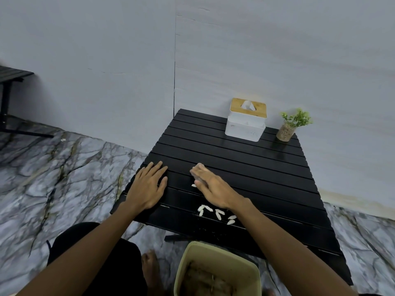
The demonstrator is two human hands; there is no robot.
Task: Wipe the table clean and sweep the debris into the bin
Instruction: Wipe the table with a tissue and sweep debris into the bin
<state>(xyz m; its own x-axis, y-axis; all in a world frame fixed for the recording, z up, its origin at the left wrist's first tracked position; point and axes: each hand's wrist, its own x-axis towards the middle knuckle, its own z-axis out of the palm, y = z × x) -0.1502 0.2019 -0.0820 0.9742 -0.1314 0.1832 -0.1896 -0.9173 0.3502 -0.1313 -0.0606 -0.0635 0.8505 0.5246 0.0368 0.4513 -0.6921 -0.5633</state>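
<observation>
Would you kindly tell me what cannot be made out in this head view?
- Right hand: the fingertips are motion-blurred, so it is unclear whether it pinches or merely presses the white material under it, or what that material is.
- Bin: cut off by the bottom edge, and its brownish contents are too blurred to identify.
- Second table: mostly cut off by the left edge.

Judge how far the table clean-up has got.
Done: some debris already lies in the bin. In hand: the right hand presses a blurred pale wipe on the table; the left hand rests flat. Left: white scraps near the front edge, above the bin.
</observation>
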